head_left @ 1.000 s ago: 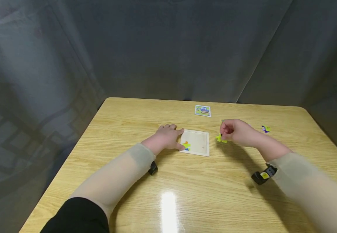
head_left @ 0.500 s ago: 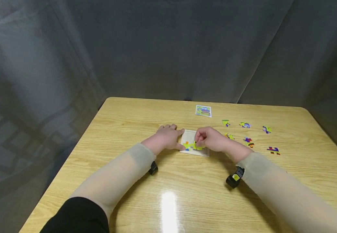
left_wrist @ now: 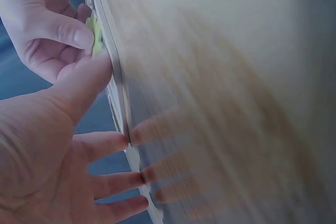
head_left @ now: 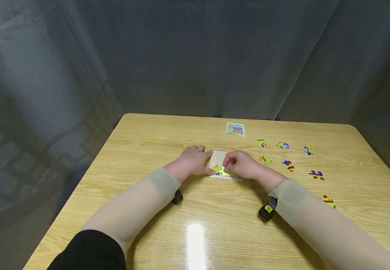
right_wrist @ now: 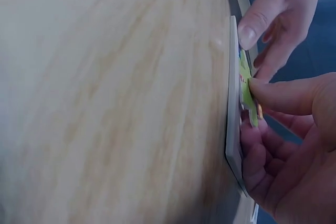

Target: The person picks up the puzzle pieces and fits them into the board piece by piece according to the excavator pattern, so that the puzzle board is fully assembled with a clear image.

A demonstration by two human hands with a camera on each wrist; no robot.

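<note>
A pale square puzzle tray [head_left: 219, 155] lies at the middle of the wooden table [head_left: 154, 142]. My left hand [head_left: 196, 157] rests flat beside it, fingers straight, thumb against its left edge [left_wrist: 113, 77]. My right hand [head_left: 237, 164] is over the tray and pinches a yellow-green puzzle piece [head_left: 227, 172] between thumb and fingers. It holds the piece down on the tray's near left part, next to a green, orange and blue piece [head_left: 216, 170] lying there. In the right wrist view the yellow-green piece [right_wrist: 249, 92] lies against the tray [right_wrist: 233, 108] under my thumb.
Several loose coloured pieces lie to the right of the tray, such as one at the far side [head_left: 261, 143], one further right [head_left: 308, 150] and one near my right forearm [head_left: 328, 201]. A small picture card [head_left: 235, 129] sits behind the tray. Grey curtains surround the table.
My right hand has carried the yellow-green piece leftwards from the table right of the tray onto the tray's near left part. The left hand has stayed put.
</note>
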